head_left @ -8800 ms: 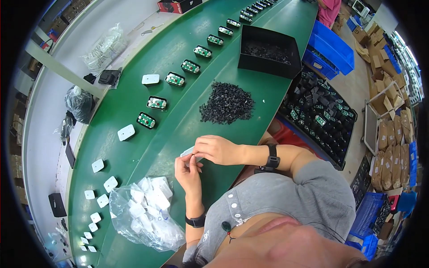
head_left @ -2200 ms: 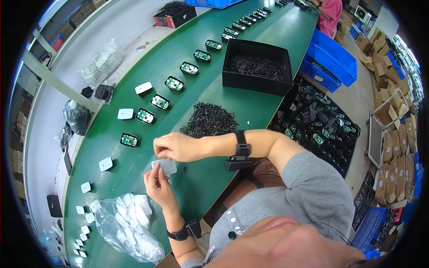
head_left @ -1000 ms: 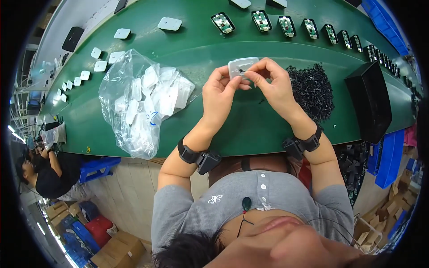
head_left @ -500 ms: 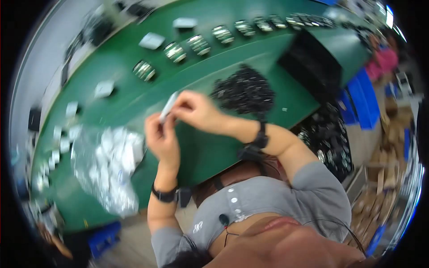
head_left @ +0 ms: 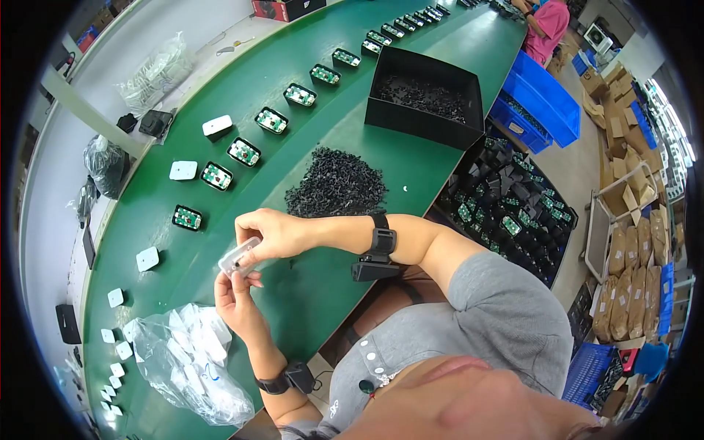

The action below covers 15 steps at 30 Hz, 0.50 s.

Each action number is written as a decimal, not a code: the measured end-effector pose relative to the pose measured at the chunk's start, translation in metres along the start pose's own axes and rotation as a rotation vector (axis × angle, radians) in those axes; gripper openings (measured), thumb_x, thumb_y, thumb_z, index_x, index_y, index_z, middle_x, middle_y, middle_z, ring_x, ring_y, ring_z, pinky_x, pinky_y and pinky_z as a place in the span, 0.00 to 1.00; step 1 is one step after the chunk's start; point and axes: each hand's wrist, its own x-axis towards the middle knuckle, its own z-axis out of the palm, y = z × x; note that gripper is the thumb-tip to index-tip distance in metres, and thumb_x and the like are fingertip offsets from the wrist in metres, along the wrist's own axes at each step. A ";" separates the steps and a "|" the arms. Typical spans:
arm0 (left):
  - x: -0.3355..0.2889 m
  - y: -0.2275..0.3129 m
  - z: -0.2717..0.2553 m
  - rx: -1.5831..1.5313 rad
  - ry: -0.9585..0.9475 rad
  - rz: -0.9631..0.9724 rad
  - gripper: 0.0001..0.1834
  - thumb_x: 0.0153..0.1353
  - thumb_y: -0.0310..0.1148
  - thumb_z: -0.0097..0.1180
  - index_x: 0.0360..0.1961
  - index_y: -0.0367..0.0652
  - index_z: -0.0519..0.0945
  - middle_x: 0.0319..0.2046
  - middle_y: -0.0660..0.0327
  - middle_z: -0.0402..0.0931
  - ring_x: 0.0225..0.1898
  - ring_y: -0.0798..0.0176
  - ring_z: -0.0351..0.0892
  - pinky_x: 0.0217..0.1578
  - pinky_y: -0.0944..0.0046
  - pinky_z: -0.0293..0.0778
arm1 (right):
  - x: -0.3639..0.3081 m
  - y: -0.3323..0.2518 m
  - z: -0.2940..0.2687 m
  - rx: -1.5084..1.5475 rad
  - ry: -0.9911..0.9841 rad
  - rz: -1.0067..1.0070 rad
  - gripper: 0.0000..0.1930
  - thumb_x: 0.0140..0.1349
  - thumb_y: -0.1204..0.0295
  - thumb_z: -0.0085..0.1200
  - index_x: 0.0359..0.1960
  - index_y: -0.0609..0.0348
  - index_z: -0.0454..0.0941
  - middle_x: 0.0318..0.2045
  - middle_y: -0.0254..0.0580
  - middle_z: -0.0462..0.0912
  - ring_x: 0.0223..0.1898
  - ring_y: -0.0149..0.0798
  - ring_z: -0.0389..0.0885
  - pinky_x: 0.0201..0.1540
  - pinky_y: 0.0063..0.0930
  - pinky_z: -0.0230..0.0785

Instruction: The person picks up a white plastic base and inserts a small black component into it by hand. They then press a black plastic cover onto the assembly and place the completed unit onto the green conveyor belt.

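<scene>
Both hands hold a white, rounded rectangular plastic cover over the green table. My left hand grips its near end between thumb and fingers. My right hand closes on its far side, thumb laid across it. The hollow side of the cover is turned up, and a small dark spot shows near the fingertips; I cannot make out what it is. Beyond my right forearm lies a heap of small black parts. Close to my left hand is a clear plastic bag of white covers.
Black housings with green circuit boards stand in a curved row on the green table. White covers lie along the left. A black box holds more black parts. Blue crates stand right, near a person in pink.
The view has shifted, moving the table's things within the picture. The white cover has turned from edge-on to showing its hollow side. Both hands still hold it.
</scene>
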 end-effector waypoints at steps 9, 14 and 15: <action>0.021 -0.019 -0.033 0.162 0.186 -0.006 0.11 0.69 0.28 0.50 0.48 0.32 0.73 0.29 0.60 0.76 0.25 0.73 0.71 0.27 0.74 0.68 | 0.001 0.025 0.028 0.198 -0.022 0.274 0.19 0.59 0.64 0.64 0.40 0.60 0.68 0.29 0.38 0.76 0.28 0.27 0.76 0.25 0.21 0.70; 0.035 -0.050 -0.057 0.565 0.217 0.075 0.08 0.66 0.30 0.52 0.41 0.38 0.78 0.33 0.57 0.80 0.33 0.64 0.78 0.34 0.65 0.74 | 0.019 0.004 0.015 -0.374 0.123 -0.124 0.09 0.62 0.77 0.55 0.43 0.62 0.73 0.32 0.40 0.76 0.32 0.32 0.78 0.37 0.26 0.72; 0.034 -0.044 -0.050 0.626 0.210 0.050 0.07 0.64 0.28 0.53 0.40 0.38 0.78 0.35 0.52 0.80 0.34 0.54 0.80 0.38 0.59 0.74 | 0.032 -0.001 0.009 -0.500 0.157 -0.247 0.08 0.62 0.77 0.55 0.43 0.62 0.74 0.32 0.40 0.76 0.32 0.33 0.77 0.37 0.26 0.72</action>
